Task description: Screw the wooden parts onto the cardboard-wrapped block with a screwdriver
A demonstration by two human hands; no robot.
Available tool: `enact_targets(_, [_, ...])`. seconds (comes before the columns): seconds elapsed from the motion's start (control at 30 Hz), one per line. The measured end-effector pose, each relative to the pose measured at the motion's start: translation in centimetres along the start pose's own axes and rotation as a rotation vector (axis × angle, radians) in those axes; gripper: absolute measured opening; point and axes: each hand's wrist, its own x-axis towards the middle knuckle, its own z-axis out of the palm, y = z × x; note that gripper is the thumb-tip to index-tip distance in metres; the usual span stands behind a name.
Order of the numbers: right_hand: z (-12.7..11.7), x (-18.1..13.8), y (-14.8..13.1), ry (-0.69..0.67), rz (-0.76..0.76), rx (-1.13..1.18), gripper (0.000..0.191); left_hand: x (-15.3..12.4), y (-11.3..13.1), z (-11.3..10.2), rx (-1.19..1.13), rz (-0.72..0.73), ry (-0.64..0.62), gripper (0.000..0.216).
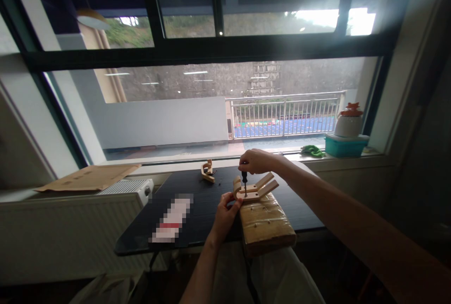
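Observation:
My right hand [256, 161] grips the dark handle of a screwdriver [244, 179] from above. The upright shaft reaches down to a light wooden piece with angled arms [259, 190]. My left hand [227, 210] pinches the near left end of that wooden piece. Beneath the piece is a brown block wrapped in clear plastic [269, 224], which juts over the table's front edge. A smaller curved wooden part [207, 171] lies farther back on the table, with small dark bits beside it, too small to name.
The dark table [197, 200] stands against a window sill. A blurred pinkish-white item [172, 219] lies on its left side. A white radiator [70, 229] with cardboard [88, 177] on top is at left. On the right sill are a green cloth [312, 151] and a teal box [345, 145].

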Motion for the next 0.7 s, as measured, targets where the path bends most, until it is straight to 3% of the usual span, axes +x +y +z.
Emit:
enact_targets(0.2, [-0.1,0.4,-0.2,0.011,0.07,-0.09,0.029,-0.1,0.1,0.0,-0.018,-0.008,0.001,0.028])
enact_targets(0.37, [-0.8,-0.3,-0.3,0.027,0.012,-0.094,0.02,0.0,-0.1,-0.1,-0.011,-0.005,0.003,0.029])
enact_targets(0.5, [-0.4,-0.7,-0.1,0.019,-0.023,-0.082,0.024,0.0,-0.3,-0.1,0.001,0.001,0.001,0.029])
enact_targets(0.7, [0.6,0.1,0.7,-0.015,0.058,-0.077,0.032,0.0,-0.4,-0.1,0.002,0.002,-0.004,0.029])
